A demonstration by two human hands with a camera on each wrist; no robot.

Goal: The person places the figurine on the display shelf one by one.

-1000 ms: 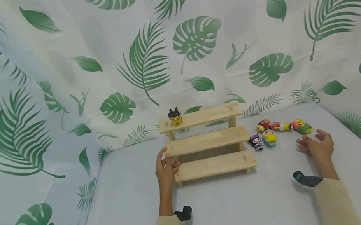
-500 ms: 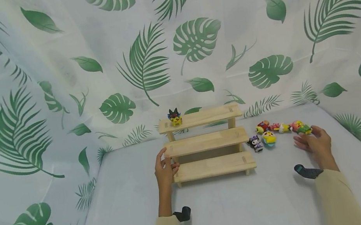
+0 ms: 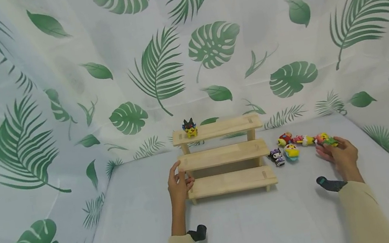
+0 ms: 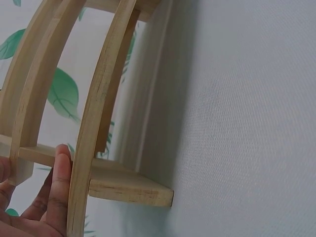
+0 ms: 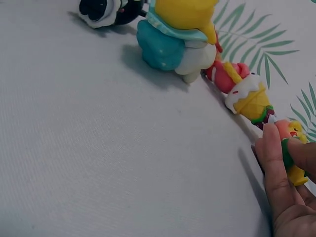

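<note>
My right hand (image 3: 344,156) has reached and pinched the green toy figure (image 3: 329,141), so I can lift it; my left hand (image 3: 178,185) grips the wooden step shelf (image 3: 224,155).

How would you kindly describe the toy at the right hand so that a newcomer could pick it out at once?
Find the wooden three-step stand, then look right to the cluster of small toys beside it. At the cluster's right-hand end is a pink, yellow and green toy. Unlike its neighbours, it is pinched by the right hand.
</note>
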